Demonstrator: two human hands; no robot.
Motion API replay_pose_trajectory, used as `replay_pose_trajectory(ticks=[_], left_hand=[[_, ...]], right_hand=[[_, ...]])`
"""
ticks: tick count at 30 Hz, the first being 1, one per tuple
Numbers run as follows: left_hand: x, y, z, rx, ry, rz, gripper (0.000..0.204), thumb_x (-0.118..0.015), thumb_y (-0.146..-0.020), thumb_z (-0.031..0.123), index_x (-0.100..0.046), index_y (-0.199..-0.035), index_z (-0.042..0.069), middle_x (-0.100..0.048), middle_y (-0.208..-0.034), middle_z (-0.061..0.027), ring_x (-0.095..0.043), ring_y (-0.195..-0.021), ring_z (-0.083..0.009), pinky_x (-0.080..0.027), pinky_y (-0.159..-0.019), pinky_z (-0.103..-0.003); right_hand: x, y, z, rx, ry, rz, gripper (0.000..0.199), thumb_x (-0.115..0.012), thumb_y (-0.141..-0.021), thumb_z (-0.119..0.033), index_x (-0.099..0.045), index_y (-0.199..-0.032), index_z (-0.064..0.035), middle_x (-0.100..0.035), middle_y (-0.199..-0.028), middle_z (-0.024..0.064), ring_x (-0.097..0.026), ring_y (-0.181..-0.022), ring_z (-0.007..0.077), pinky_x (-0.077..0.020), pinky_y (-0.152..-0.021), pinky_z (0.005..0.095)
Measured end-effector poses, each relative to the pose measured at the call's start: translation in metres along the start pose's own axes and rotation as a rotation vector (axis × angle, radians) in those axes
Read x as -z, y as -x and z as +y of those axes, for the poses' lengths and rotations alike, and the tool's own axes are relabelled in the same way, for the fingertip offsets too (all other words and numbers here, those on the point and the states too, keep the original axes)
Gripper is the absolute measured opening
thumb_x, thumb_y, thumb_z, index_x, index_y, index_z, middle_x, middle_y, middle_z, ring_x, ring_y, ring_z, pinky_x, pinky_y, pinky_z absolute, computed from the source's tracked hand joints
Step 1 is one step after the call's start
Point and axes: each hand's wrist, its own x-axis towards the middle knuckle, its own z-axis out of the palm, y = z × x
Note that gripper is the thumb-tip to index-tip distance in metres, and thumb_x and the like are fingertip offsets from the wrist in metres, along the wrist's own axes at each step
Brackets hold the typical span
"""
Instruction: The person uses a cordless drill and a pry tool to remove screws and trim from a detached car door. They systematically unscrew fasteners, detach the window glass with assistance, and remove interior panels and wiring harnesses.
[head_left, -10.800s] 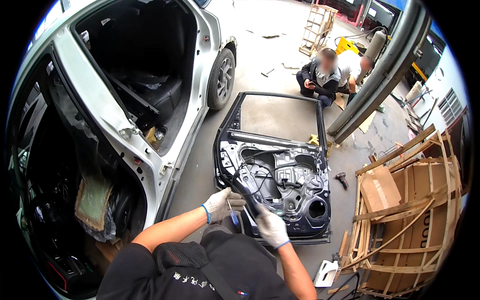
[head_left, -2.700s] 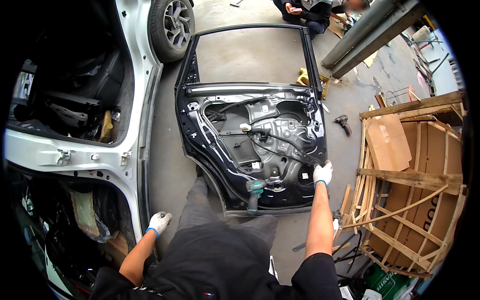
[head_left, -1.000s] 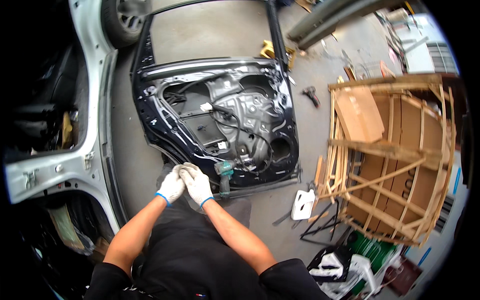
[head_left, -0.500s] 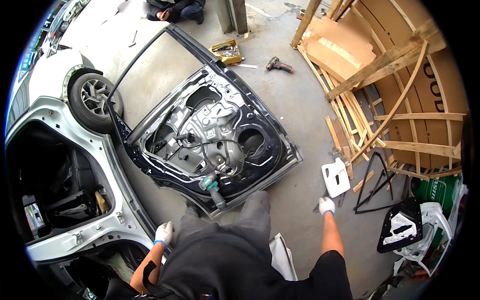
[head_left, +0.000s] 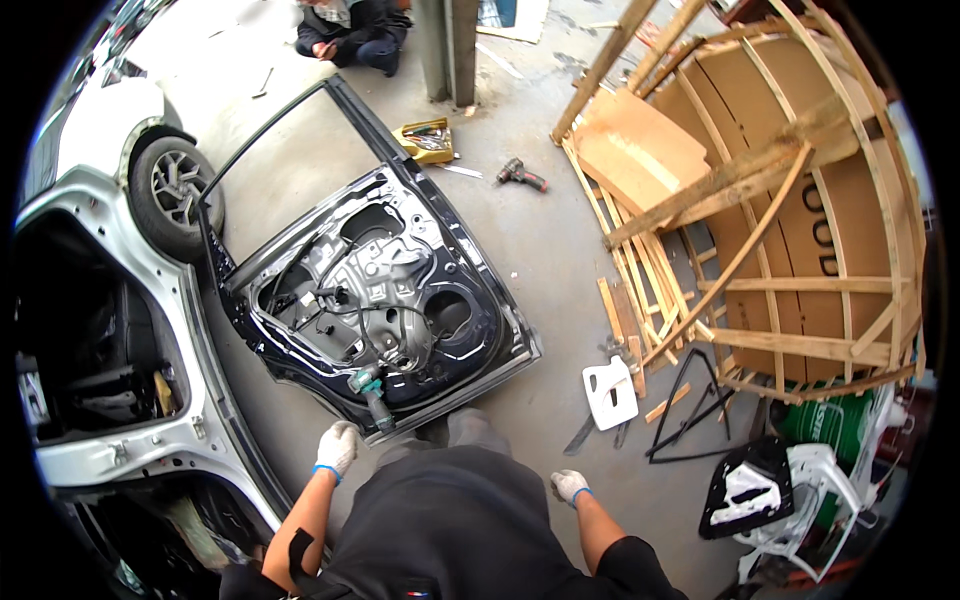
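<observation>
Your left hand (head_left: 336, 447) hangs loosely curled, empty, near the teal power tool (head_left: 368, 394) on the dark-blue door (head_left: 400, 320) (flat on floor); right hand (head_left: 569, 485) also empty. Grip tool w/ care, by its body.

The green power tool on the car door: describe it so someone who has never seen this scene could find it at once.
Find the dark blue car door lying flat on the concrete floor. Go to its near edge, just ahead of the left hand. The green power tool lies there, unlike the red and black drill on bare floor beyond the door.
</observation>
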Motion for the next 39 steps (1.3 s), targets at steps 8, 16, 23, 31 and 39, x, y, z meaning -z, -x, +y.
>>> replay_pose_trajectory(ticks=[8,16,23,31,39], left_hand=[[-0.076,-0.026,-0.108,0.268,-0.023,-0.145,0.033,-0.045,-0.088,0.017,-0.063,-0.111,0.001,-0.061,-0.068,-0.0096,-0.058,-0.053,-0.0189,-0.048,-0.050,-0.035],[-0.119,0.000,-0.038,0.398,0.155,0.148,0.030,-0.045,-0.086,0.014,-0.065,-0.106,0.006,-0.060,-0.069,-0.0081,-0.055,-0.052,-0.0175,-0.046,-0.048,-0.035],[-0.300,0.012,0.104,0.153,-0.108,0.163,0.032,-0.049,-0.087,0.021,-0.068,-0.107,0.005,-0.070,-0.097,-0.0210,-0.066,-0.094,-0.0372,-0.052,-0.084,-0.042],[-0.323,0.011,0.380,-0.081,0.164,0.077,0.033,-0.057,-0.086,0.024,-0.067,-0.106,-0.001,-0.070,-0.090,-0.0126,-0.064,-0.082,-0.0186,-0.051,-0.077,-0.033],[-0.362,-0.026,0.302,0.414,0.510,0.211,0.036,-0.055,-0.090,0.033,-0.068,-0.101,0.001,-0.069,-0.078,-0.0139,-0.064,-0.067,-0.0211,-0.051,-0.065,-0.037]], right_hand=[[0.164,0.001,-0.081,0.355,0.004,0.281,0.031,-0.057,-0.093,-0.026,-0.068,-0.101,0.0020,-0.069,-0.084,0.0097,-0.062,-0.066,0.0169,-0.0495,-0.061,0.0322],[0.308,-0.143,-0.158,0.553,0.330,0.384,0.033,-0.058,-0.092,-0.023,-0.067,-0.108,0.0044,-0.068,-0.084,0.0113,-0.061,-0.074,0.0180,-0.0499,-0.071,0.0335],[0.396,-0.259,-0.264,0.470,0.395,0.177,0.040,-0.059,-0.092,-0.027,-0.064,-0.119,0.0023,-0.069,-0.093,0.0114,-0.064,-0.075,0.0193,-0.0525,-0.059,0.0320],[0.424,-0.257,-0.436,0.831,0.451,0.023,0.029,-0.058,-0.096,-0.023,-0.063,-0.117,-0.0027,-0.067,-0.085,0.0050,-0.063,-0.064,0.0129,-0.0521,-0.056,0.0291],[0.391,-0.116,-0.587,0.583,0.348,-0.198,0.027,-0.057,-0.096,-0.025,-0.064,-0.110,-0.0024,-0.065,-0.087,0.0070,-0.062,-0.068,0.0162,-0.0545,-0.058,0.0306]])
